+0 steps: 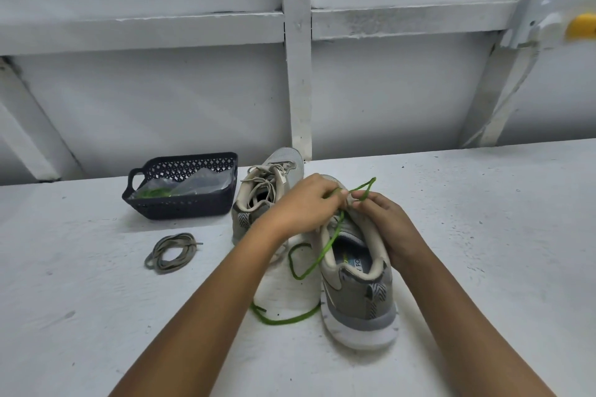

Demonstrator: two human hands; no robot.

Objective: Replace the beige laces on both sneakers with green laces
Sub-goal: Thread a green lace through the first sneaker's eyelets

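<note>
Two grey sneakers stand on a white table. The near sneaker (358, 284) has its heel toward me and carries a green lace (292, 319) that trails over its collar and loops on the table. My left hand (306, 203) and my right hand (383, 219) meet over its tongue, and each pinches the green lace, which arcs up in a small loop between them. The far sneaker (267, 184) holds its beige laces. A coiled beige lace (171, 253) lies loose on the table to the left.
A dark blue basket (180, 203) at the back left holds a clear bag with green lace inside. A white wall with beams rises behind the table's far edge. A yellow object (582, 26) sits high on the right.
</note>
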